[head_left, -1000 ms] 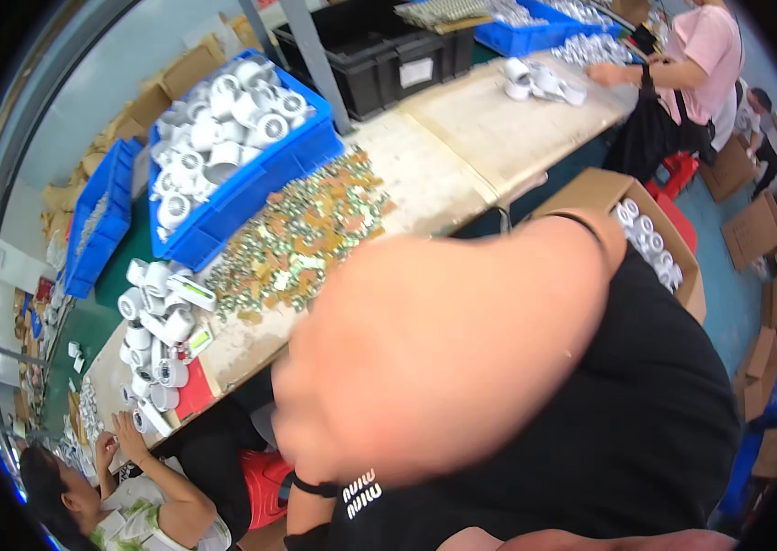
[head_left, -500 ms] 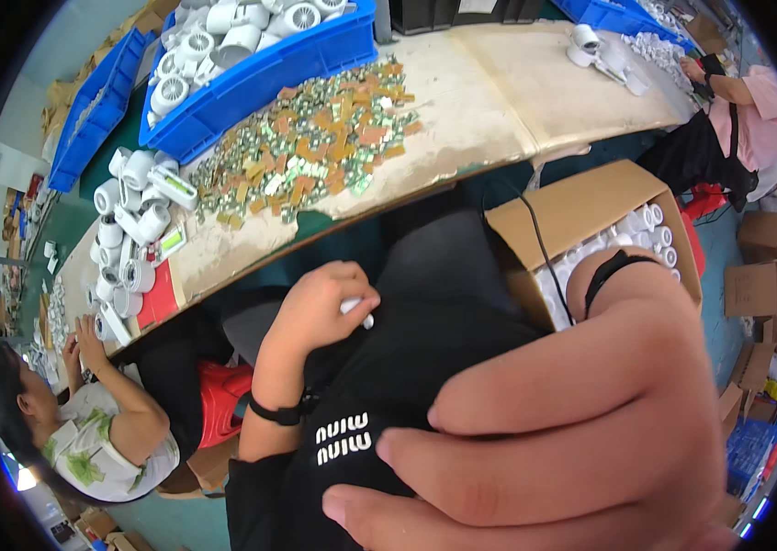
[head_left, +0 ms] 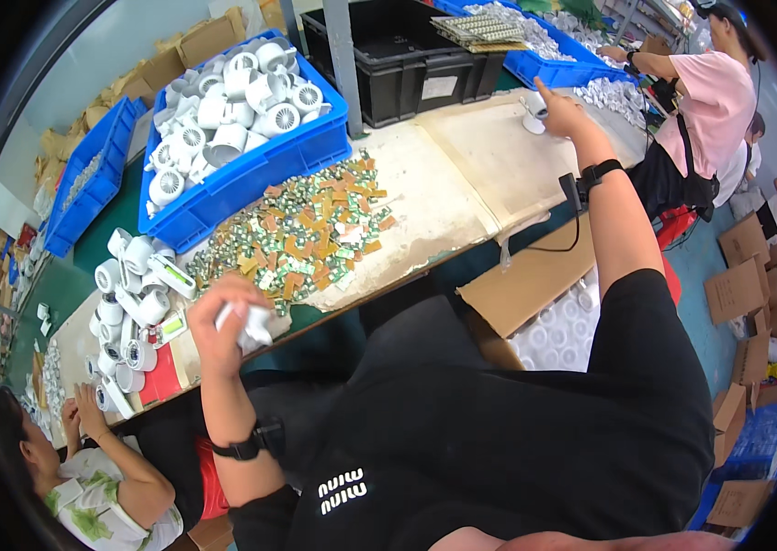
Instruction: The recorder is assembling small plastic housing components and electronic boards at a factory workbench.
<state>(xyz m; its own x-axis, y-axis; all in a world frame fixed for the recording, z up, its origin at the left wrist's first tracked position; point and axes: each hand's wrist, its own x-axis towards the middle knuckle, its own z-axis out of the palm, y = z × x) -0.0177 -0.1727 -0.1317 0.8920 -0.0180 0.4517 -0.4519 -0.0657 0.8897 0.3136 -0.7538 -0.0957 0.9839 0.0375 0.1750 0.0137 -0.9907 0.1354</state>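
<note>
My left hand (head_left: 221, 321) is raised over the near table edge, its fingers closed round a white plastic piece (head_left: 255, 325) whose exact kind I cannot make out. Beside it lies a heap of small green and orange circuit boards (head_left: 310, 230). At the far right of the table, my outstretched right hand (head_left: 565, 116) is at a white fan housing (head_left: 534, 112). Its index finger sticks out past the housing; the other fingers are partly hidden, and no firm hold shows. White fan bodies (head_left: 127, 317) are piled to the left of my left hand.
A blue crate (head_left: 251, 174) full of white fan parts stands at the back, next to a black crate (head_left: 407, 83). Below the table, an open carton (head_left: 526, 289) holds white round parts. Co-workers sit at left (head_left: 113, 487) and right (head_left: 715, 92).
My left hand has moved from my lap up and left to the board heap, still holding something white. My right hand has gone from close to the camera out to the housing.
</note>
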